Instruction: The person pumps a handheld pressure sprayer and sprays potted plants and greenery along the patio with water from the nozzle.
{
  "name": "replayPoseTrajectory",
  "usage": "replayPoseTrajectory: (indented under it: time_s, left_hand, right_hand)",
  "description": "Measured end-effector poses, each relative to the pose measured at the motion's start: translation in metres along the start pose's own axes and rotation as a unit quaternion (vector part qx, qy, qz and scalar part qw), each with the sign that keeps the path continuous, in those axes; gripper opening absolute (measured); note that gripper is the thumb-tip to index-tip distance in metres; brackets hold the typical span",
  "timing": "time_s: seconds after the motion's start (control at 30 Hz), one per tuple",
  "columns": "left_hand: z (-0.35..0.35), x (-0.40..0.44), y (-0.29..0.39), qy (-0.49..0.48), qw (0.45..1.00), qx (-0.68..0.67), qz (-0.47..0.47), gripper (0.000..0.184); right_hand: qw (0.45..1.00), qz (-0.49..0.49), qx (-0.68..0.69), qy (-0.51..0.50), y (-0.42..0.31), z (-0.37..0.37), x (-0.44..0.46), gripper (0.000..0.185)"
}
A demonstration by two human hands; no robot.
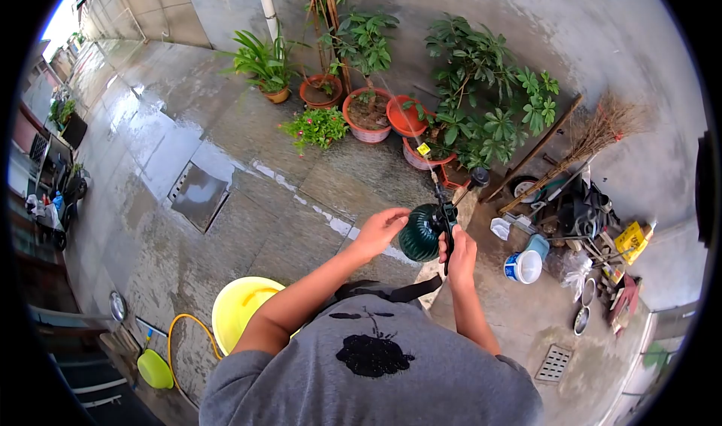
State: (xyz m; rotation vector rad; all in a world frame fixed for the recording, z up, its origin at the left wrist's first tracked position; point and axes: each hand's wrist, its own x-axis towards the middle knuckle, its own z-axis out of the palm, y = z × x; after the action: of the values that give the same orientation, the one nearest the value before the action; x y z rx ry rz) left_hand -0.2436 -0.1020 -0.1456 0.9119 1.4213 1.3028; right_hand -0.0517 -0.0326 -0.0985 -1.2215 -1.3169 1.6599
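Readable text: none | yellow tag (423,149) on sprayer (418,233), label (511,267) on bucket (521,266), yellow packet (632,241): illegible (too small)

A: What's the ground like?
B: Grey paving (278,215), wet in places — a puddle (162,151) shines on the left, near a rectangular cover (200,195) set into it.
A: And the walls?
B: A grey wall (624,57) stands along the far side, with a white pipe (265,5) running up it.
A: Any drain?
B: A perforated grate (554,363), low on the right.
A: The light?
B: Daylight — pale sky (62,27) shows at the upper left.
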Motion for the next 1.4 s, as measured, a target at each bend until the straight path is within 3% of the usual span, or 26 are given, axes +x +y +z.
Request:
replayPoseTrajectory:
  time_s: [0.1,0.2,0.33,0.4,0.53,0.63,0.73,0.97,1.07,1.17,1.4]
  left_hand:
    - [-0.017,-0.019,0.034,0.075,0.982,0.13,0.114,0.034]
    - [-0.024,-0.028,0.08,0.154,0.889,0.249,0.352,0.038]
    - [-0.023,-0.011,0.144,0.125,0.799,0.288,0.513,0.048]
    - [-0.02,-0.005,0.176,0.124,0.771,0.327,0.532,0.05]
    - [-0.02,0.031,0.196,0.169,0.698,0.422,0.553,0.038]
    - [-0.016,0.056,0.177,0.012,0.814,0.48,0.327,0.024]
    - [-0.012,0.07,0.151,0.031,0.798,0.453,0.397,0.026]
    - [-0.038,0.11,0.125,0.001,0.793,0.41,0.451,0.025]
    - [-0.05,0.132,0.153,-0.03,0.743,0.45,0.494,0.021]
    - [-0.05,0.153,0.176,-0.009,0.726,0.446,0.524,0.026]
    - [-0.071,0.187,0.132,-0.008,0.771,0.385,0.507,0.028]
  right_hand:
    - [1.0,-0.014,0.01,0.006,-0.005,0.026,0.004,0.044]
    - [1.0,-0.017,0.007,0.013,-0.006,0.048,0.002,0.044]
    - [0.999,-0.052,-0.015,0.002,0.002,0.07,0.0,0.043]
    - [0.997,-0.077,-0.026,-0.004,0.01,0.077,0.0,0.041]
    - [1.0,0.004,0.012,0.004,0.002,0.098,-0.006,0.04]
    - [1.0,0.016,0.017,0.018,0.004,0.101,-0.002,0.042]
    - [1.0,0.004,0.026,0.016,0.005,0.102,0.005,0.043]
    - [0.999,0.02,0.007,0.025,0.012,0.111,0.043,0.045]
    - [1.0,0.0,-0.004,0.018,0.023,0.111,0.072,0.045]
    - [0.999,-0.005,0.006,0.037,0.03,0.114,0.097,0.045]
    - [0.999,-0.04,-0.002,0.015,-0.002,0.129,0.128,0.043]
